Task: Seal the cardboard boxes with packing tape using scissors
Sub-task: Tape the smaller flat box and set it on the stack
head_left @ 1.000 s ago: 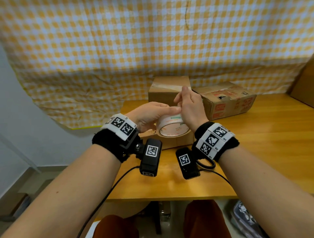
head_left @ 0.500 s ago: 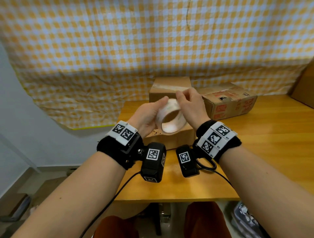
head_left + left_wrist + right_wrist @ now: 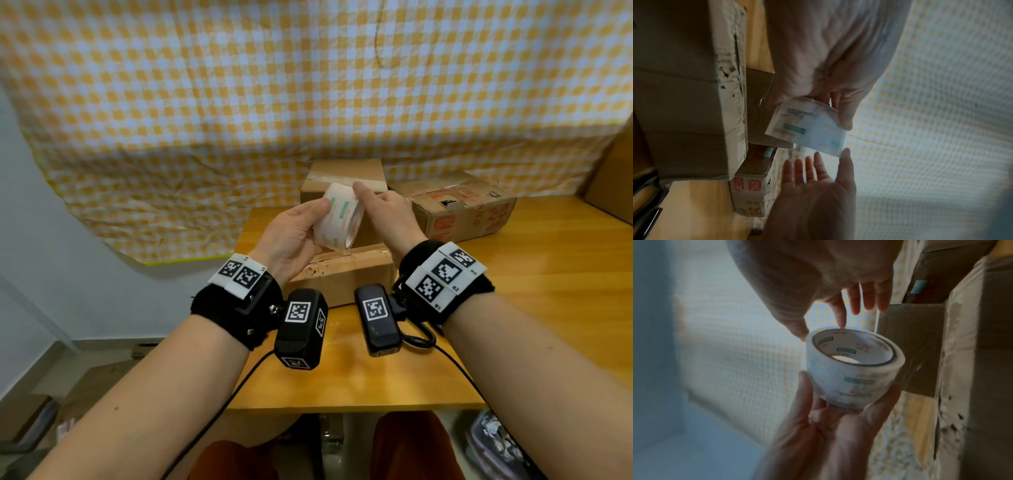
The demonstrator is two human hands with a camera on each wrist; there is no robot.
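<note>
A roll of clear packing tape (image 3: 337, 219) with green and orange print stands on edge in the air above the near cardboard box (image 3: 342, 277). My left hand (image 3: 317, 221) grips the roll from below and the left, thumb across its outer face. My right hand (image 3: 371, 202) reaches in from the right with straight fingers. In the right wrist view its index fingertip (image 3: 841, 322) touches the top rim of the roll (image 3: 851, 379). A black loop (image 3: 416, 337) like a scissors handle lies on the table under my right wrist.
A second box (image 3: 346, 169) with clear tape across its top stands behind the near one. A worn box with red print (image 3: 462, 212) sits at the back right. The wooden table (image 3: 541, 294) runs off to the right. A yellow checked cloth (image 3: 308, 85) hangs behind.
My left hand has lifted the roll and turned it from lying nearly flat to standing on edge. My right hand's fingers have moved onto its top rim.
</note>
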